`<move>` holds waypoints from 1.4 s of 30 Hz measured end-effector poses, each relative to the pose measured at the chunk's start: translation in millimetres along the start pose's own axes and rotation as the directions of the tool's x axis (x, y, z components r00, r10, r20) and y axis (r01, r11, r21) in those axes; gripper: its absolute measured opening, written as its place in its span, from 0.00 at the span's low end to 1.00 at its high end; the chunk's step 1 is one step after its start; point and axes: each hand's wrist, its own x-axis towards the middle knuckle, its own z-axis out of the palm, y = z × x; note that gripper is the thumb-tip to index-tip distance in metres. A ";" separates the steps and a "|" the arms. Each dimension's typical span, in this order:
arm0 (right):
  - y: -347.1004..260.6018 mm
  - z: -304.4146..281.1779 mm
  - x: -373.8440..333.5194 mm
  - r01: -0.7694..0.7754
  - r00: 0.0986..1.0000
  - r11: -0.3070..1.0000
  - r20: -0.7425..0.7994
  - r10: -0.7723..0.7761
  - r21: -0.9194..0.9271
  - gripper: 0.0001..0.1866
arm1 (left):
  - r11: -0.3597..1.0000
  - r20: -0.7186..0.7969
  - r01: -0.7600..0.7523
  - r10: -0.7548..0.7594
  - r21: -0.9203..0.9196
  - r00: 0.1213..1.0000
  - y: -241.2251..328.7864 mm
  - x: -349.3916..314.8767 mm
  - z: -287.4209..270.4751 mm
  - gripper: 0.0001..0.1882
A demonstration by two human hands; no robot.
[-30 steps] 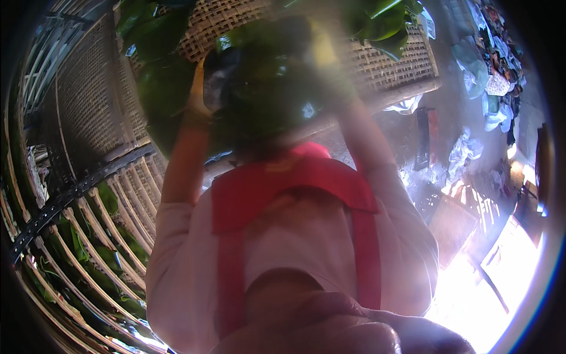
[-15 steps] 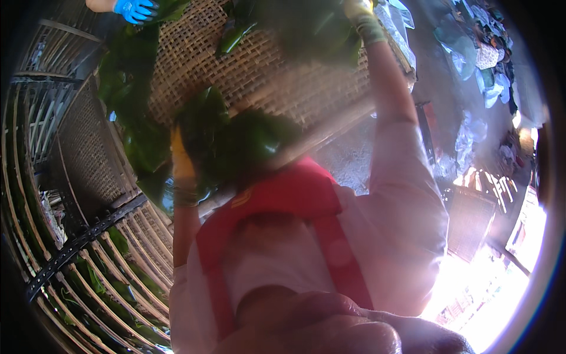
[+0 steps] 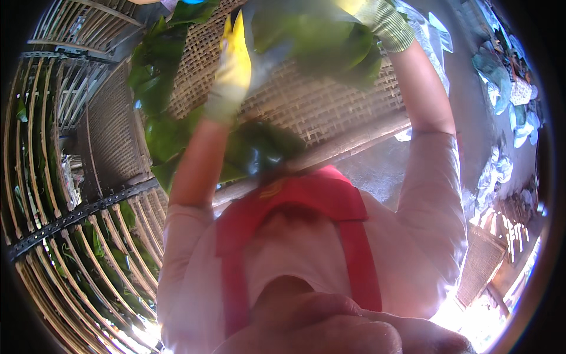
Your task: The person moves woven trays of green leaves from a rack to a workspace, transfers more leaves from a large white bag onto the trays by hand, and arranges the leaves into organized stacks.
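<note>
Straight fingers, their two yellow tips standing a little apart, mark the left hand [image 3: 233, 68], which is loosely open beside a blurred patch of large green leaves [image 3: 321, 44]; whether it touches them cannot be told. The right hand [image 3: 368, 15], also in a yellow-and-pale knitted glove, reaches to the far right corner of the same leaves, its fingertips cut off by the upper edge, so how tightly it closes, or on what, does not show. Those leaves lie between the two hands, over the upper part of a woven tray [image 3: 330, 112] of flat strips, whose bamboo rim [image 3: 354, 143] runs slantwise just in front of the person's chest. More leaves lie along the tray's left side [image 3: 156, 74], and a dark, shiny cluster [image 3: 262, 147] rests by the near rim, below the left hand. At the top left edge, a sliver of another person's arm [image 3: 144, 2] shows. The person wears a white shirt [image 3: 427, 200] and a red apron [image 3: 295, 197] with broad straps. To the left stands a slatted bamboo rack [image 3: 94, 259] with greenery behind its bars, crossed by a black perforated strip [image 3: 82, 213], and a woven panel [image 3: 115, 127] leans near it. Right of the tray hangs clear plastic [image 3: 439, 68]; well beyond, crumpled plastic bags [image 3: 522, 121] lie heaped on the grey floor [image 3: 466, 112].
</note>
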 end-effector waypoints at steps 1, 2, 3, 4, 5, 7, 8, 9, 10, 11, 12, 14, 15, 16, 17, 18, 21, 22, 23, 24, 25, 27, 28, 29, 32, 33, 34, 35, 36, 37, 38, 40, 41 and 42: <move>2.3 -8.3 -3.7 0.019 0.999 1.000 -0.038 -0.018 0.002 0.14 | 0.979 0.087 0.091 -0.076 -0.181 0.993 -0.4 11.4 7.6 0.26; 13.5 -13.3 2.6 0.081 0.994 0.984 -0.066 -0.093 -0.158 0.14 | 0.924 0.178 0.227 -0.178 -0.308 0.968 -13.8 12.1 7.7 0.24; 22.7 -16.1 4.9 0.136 0.982 0.939 -0.085 -0.171 -0.315 0.14 | 0.834 0.277 0.363 -0.264 -0.416 0.924 -26.1 11.1 5.6 0.22; 23.4 -9.6 -4.1 0.167 0.979 0.982 -0.099 -0.176 -0.092 0.15 | 0.707 0.395 0.492 -0.317 -0.507 0.862 -25.5 14.2 4.2 0.21; 35.0 -11.6 -9.3 0.154 0.979 0.985 -0.125 -0.163 -0.073 0.15 | 0.783 0.380 0.476 -0.332 -0.399 0.863 -23.1 16.6 1.3 0.21; 59.4 -18.9 -17.9 0.131 0.975 0.991 -0.176 -0.136 -0.037 0.14 | 0.893 0.346 0.419 -0.346 -0.163 0.872 -11.0 23.9 -4.7 0.20; 50.1 -3.5 -15.4 0.111 0.985 0.982 -0.149 -0.088 0.154 0.15 | 0.943 0.264 0.299 -0.254 -0.144 0.930 -7.9 23.5 -4.2 0.20; 34.3 8.5 -22.1 0.120 0.981 0.985 -0.167 -0.098 0.124 0.15 | 0.933 0.260 0.302 -0.247 -0.196 0.934 -14.7 22.9 -4.2 0.20; 10.2 22.1 -25.1 0.129 0.979 0.987 -0.173 -0.110 0.100 0.16 | 0.920 0.246 0.310 -0.251 -0.241 0.936 -28.5 17.7 -8.6 0.20; -5.4 26.3 -33.0 0.128 0.973 0.990 -0.202 -0.114 0.055 0.16 | 0.903 0.246 0.301 -0.230 -0.307 0.942 -26.7 22.0 -5.8 0.20; 7.3 20.4 -34.0 0.200 0.953 0.976 -0.250 -0.172 0.090 0.17 | 0.961 0.294 0.246 -0.201 -0.125 0.934 -21.9 26.0 -6.4 0.18; -9.0 32.5 -44.6 0.164 0.934 0.986 -0.316 -0.166 -0.034 0.16 | 0.970 0.134 0.214 -0.198 -0.113 0.971 -38.3 26.3 -12.7 0.16; -14.1 35.7 -49.9 0.144 0.924 0.985 -0.345 -0.166 -0.091 0.15 | 0.974 0.050 0.201 -0.197 -0.102 0.979 -46.6 25.0 -16.3 0.14; 77.9 -21.6 -67.2 0.046 0.983 0.790 -0.170 0.074 0.612 0.25 | 0.997 0.075 0.051 -0.047 -0.059 0.996 -14.0 46.6 2.0 0.12; 70.2 -0.5 -65.9 -0.019 0.948 0.985 -0.311 0.072 0.172 0.23 | 0.999 0.062 -0.029 0.027 0.040 0.998 1.9 47.9 -1.8 0.11; 53.5 22.8 -67.9 -0.214 0.891 0.934 -0.450 0.067 -0.285 0.21 | 1.000 0.006 0.021 -0.021 -0.010 1.000 -0.7 46.1 -12.6 0.11; 126.3 -9.4 -104.9 -0.504 0.848 0.327 -0.531 0.008 -0.800 0.19 | 0.969 -0.121 0.086 -0.116 -0.232 0.986 -1.7 56.1 -31.0 0.11; 153.8 -28.1 -119.1 -0.597 0.788 0.198 -0.614 -0.034 -0.777 0.20 | 0.947 -0.160 0.104 -0.158 -0.303 0.974 -1.5 58.5 -35.9 0.11; 166.8 -43.9 -139.7 -0.669 0.722 0.165 -0.686 -0.088 -0.725 0.21 | 0.919 -0.190 0.121 -0.204 -0.376 0.960 0.7 61.9 -37.2 0.12; 173.2 -55.9 -155.2 -0.702 0.668 0.171 -0.723 -0.177 -0.691 0.22 | 0.870 -0.148 0.116 -0.211 -0.480 0.966 -2.2 63.0 -37.0 0.12; 126.9 -24.9 -130.1 -0.861 0.473 0.218 -0.881 0.012 -0.460 0.24 | 0.827 -0.135 0.143 -0.254 -0.544 0.958 -12.8 51.1 -50.9 0.13; 107.7 3.0 -116.5 -0.458 0.546 0.701 -0.795 -0.264 -0.547 0.24 | 0.717 -0.083 0.081 -0.191 -0.692 0.978 -29.5 40.7 -61.7 0.15; 86.2 24.3 -99.8 -0.203 0.599 0.809 -0.723 -0.343 -0.552 0.24 | 0.668 -0.052 0.181 -0.313 -0.722 0.948 -30.4 33.8 -65.9 0.16; 89.4 42.0 -84.5 -0.123 0.619 0.929 -0.758 -0.204 -0.350 0.25 | 0.595 -0.006 0.269 -0.419 -0.757 0.908 -29.6 31.1 -64.4 0.17; 99.1 87.4 -46.0 0.162 0.674 0.961 -0.736 0.059 0.225 0.25 | 0.423 0.169 0.214 -0.141 -0.881 0.976 -57.0 25.3 -60.6 0.18; 112.8 98.7 -29.9 0.271 0.744 0.891 -0.667 0.047 0.365 0.25 | 0.394 0.197 0.261 -0.195 -0.881 0.961 -63.6 19.6 -62.6 0.18; 125.9 110.6 -13.5 0.336 0.807 0.795 -0.590 0.034 0.505 0.24 | 0.413 0.185 0.286 -0.267 -0.865 0.946 -68.2 13.7 -65.1 0.19; 110.9 124.5 6.0 0.351 0.830 0.728 -0.555 0.048 0.589 0.24 | 0.433 0.135 0.267 -0.311 -0.861 0.941 -80.9 1.5 -71.9 0.19; 126.1 123.8 15.4 0.323 0.822 0.735 -0.562 0.095 0.596 0.23 | 0.317 0.184 0.289 -0.322 -0.903 0.929 -92.9 -9.7 -82.8 0.17; 155.4 109.1 21.1 0.296 0.802 0.748 -0.580 0.144 0.594 0.21 | 0.186 0.241 0.308 -0.313 -0.933 0.919 -95.5 -14.0 -88.9 0.16; 182.9 95.3 27.7 0.269 0.780 0.760 -0.597 0.189 0.591 0.20 | 0.319 0.171 0.272 -0.311 -0.908 0.935 -84.5 -13.7 -93.2 0.18; 197.4 92.2 51.9 0.294 0.781 0.751 -0.601 0.167 0.591 0.16 | 0.570 0.035 0.202 -0.290 -0.796 0.956 -66.0 -12.0 -101.3 0.22; 181.8 86.9 70.5 0.353 0.800 0.727 -0.593 0.093 0.589 0.15 | 0.551 0.001 0.319 -0.501 -0.771 0.866 -81.5 -22.6 -110.9 0.20; 175.0 86.0 86.0 0.410 0.809 0.697 -0.587 0.019 0.588 0.13 | 0.498 -0.037 0.428 -0.683 -0.754 0.730 -111.8 -37.5 -118.3 0.18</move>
